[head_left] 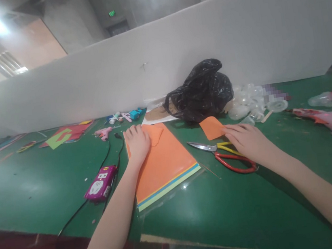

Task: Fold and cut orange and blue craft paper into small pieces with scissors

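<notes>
Green table (227,214) | right hand (244,138) pinches orange card (212,128), partly hides scissors (214,148) | left hand (138,143) on paper (165,165), grip unclear

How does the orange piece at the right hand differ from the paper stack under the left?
The orange piece is much smaller than the paper stack. The piece shows only orange; the stack also shows blue and green edges. Both have orange faces.
</notes>
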`<action>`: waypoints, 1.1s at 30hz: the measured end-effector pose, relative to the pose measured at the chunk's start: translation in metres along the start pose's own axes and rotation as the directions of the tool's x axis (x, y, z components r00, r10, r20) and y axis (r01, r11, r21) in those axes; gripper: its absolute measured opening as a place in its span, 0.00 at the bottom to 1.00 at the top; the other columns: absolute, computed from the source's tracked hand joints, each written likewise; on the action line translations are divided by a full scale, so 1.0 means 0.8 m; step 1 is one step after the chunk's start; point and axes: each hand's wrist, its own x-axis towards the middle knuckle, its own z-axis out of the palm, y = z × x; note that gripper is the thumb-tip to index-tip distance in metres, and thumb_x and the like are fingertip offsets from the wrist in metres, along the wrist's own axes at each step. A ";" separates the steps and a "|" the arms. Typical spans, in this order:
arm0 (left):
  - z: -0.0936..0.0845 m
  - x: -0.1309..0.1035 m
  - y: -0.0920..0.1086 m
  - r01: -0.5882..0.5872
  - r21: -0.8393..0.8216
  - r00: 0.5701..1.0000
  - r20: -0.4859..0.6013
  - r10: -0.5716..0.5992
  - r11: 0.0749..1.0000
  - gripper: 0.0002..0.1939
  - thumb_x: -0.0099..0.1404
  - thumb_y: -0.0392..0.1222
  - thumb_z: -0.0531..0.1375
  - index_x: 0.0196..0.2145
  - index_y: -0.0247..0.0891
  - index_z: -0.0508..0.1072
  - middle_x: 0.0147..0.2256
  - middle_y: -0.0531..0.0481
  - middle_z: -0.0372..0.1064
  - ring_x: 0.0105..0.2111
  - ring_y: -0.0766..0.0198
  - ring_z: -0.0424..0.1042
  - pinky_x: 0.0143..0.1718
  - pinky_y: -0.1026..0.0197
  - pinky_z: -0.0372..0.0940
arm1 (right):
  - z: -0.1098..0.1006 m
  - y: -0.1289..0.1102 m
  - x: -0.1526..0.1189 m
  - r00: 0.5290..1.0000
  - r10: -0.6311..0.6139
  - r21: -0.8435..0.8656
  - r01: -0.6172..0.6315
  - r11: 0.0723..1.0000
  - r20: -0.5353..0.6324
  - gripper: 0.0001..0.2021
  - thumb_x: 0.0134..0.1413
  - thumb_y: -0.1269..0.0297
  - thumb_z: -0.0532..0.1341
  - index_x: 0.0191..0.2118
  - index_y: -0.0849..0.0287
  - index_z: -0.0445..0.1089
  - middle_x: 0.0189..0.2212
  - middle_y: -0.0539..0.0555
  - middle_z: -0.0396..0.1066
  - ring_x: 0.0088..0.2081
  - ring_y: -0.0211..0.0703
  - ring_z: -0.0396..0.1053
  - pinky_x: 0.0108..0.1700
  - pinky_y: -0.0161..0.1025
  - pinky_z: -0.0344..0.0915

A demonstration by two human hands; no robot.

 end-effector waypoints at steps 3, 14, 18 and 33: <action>-0.019 -0.007 0.030 -0.165 -0.143 0.980 -0.139 0.146 0.976 0.22 0.72 0.41 0.47 0.58 0.29 0.64 0.58 0.31 0.59 0.62 0.40 0.54 0.65 0.40 0.43 | -0.013 -0.008 0.004 0.995 0.010 0.131 0.004 0.991 -0.103 0.26 0.71 0.59 0.43 0.56 0.64 0.73 0.57 0.61 0.72 0.54 0.59 0.68 0.57 0.59 0.65; -0.062 -0.065 0.126 0.014 -0.839 0.920 0.223 0.321 0.545 0.22 0.72 0.53 0.53 0.58 0.39 0.62 0.57 0.39 0.63 0.58 0.51 0.63 0.59 0.48 0.58 | -0.040 -0.059 -0.001 0.994 -0.058 0.530 0.098 0.842 -0.092 0.21 0.72 0.59 0.46 0.59 0.58 0.69 0.61 0.57 0.68 0.62 0.48 0.63 0.65 0.52 0.61; -0.063 -0.062 0.127 0.198 -0.906 0.892 0.325 0.316 0.374 0.19 0.69 0.53 0.57 0.52 0.40 0.65 0.42 0.46 0.71 0.41 0.58 0.71 0.44 0.56 0.65 | -0.041 -0.062 -0.002 0.986 -0.127 0.471 0.164 0.867 -0.108 0.20 0.72 0.62 0.46 0.58 0.59 0.69 0.61 0.58 0.67 0.61 0.48 0.64 0.64 0.51 0.62; -0.064 -0.070 0.140 0.525 -0.834 0.759 0.548 0.352 0.168 0.06 0.63 0.41 0.60 0.35 0.40 0.64 0.26 0.58 0.63 0.26 0.70 0.63 0.28 0.67 0.57 | -0.035 -0.082 -0.009 0.888 -0.417 0.128 0.445 0.887 -0.195 0.22 0.64 0.61 0.60 0.61 0.60 0.65 0.61 0.65 0.65 0.62 0.62 0.59 0.62 0.64 0.61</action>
